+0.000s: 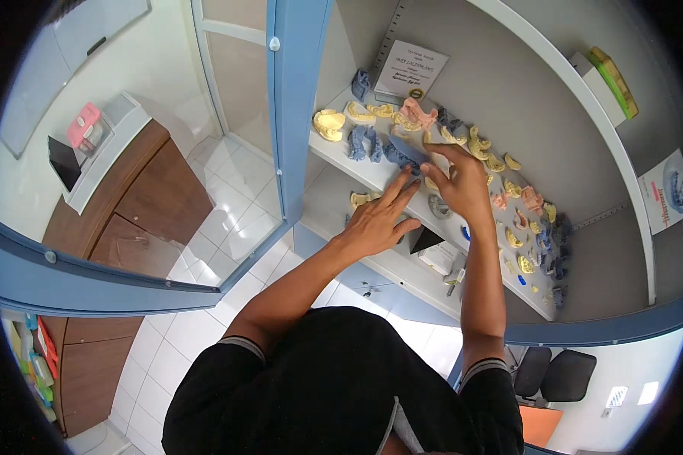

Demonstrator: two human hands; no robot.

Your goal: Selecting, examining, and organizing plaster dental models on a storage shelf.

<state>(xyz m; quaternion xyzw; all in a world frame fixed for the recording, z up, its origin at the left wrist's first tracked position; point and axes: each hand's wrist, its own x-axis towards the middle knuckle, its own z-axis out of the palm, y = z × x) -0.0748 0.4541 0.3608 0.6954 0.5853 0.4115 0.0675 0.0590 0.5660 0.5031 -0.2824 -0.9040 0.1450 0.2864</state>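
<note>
Rows of dental models stand on a white cabinet shelf (372, 174). My right hand (463, 186) reaches over it with thumb and forefinger closed at the end of a blue-grey dental model (408, 149). The lower part of that model lies close to the fingertips of my left hand (376, 226), whose fingers are stretched out and which holds nothing. Left of it is another blue dental model (364, 142), with a yellow one (328, 124) at the shelf's end. Behind sits a pink dental model (417, 114). My right fingers partly hide the models beneath them.
A printed card (410, 70) leans at the back of the shelf. More models, such as a yellow one (525, 264), fill its right part. A lower shelf holds another yellow model (363, 199). The glass door (277, 152) with its blue frame stands open at left.
</note>
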